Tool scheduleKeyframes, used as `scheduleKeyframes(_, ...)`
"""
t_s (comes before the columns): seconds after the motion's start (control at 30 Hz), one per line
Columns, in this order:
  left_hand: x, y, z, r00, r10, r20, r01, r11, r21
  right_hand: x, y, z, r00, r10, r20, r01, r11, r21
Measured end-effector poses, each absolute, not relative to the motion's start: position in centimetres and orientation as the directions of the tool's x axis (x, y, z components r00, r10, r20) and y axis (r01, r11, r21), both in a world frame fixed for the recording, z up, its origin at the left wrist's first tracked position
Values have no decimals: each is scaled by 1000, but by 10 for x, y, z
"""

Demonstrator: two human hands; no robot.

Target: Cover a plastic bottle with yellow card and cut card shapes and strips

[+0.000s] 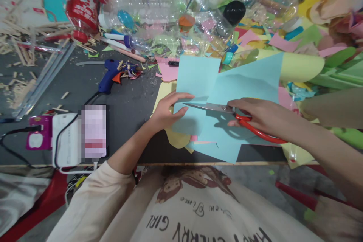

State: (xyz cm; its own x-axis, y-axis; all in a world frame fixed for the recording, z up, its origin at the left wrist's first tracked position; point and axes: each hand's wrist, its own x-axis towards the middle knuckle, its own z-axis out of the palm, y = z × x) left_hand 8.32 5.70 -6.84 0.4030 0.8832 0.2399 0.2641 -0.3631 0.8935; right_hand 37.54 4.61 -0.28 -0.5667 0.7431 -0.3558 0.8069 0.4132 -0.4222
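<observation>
My right hand point(252, 115) is closed round the red handles of a pair of scissors point(218, 108). Their metal blades point left across light blue paper point(195, 79), and the tip ends close to my left thumb. My left hand point(167, 111) grips the paper at its left edge, thumb and forefinger on either side of the scissor tip; its other fingers are hidden. A larger light blue sheet point(249, 83) lies beneath and to the right. Yellow paper point(177, 138) and pink scraps stick out below the blue paper.
A blue glue gun point(109, 75) lies on the dark table, left of a pile of clear plastic bottles point(141, 3) and paper scraps. A phone point(95, 130), a white power strip point(65, 140) and a purple plug point(36, 132) with cables sit at the left front. Wooden sticks point(24, 90) are scattered far left.
</observation>
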Motion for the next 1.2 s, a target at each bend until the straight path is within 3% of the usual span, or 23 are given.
scheduleKeyframes(0.77, 87, 56, -67, 422, 891, 168, 261, -297, 919, 370, 45, -8, -593, 743, -311, 792, 466, -395)
scheduleKeyframes(1.2, 87, 56, -66, 443, 890, 102, 377, -289, 880, 362, 45, -7, -578, 745, -333, 802, 441, -404)
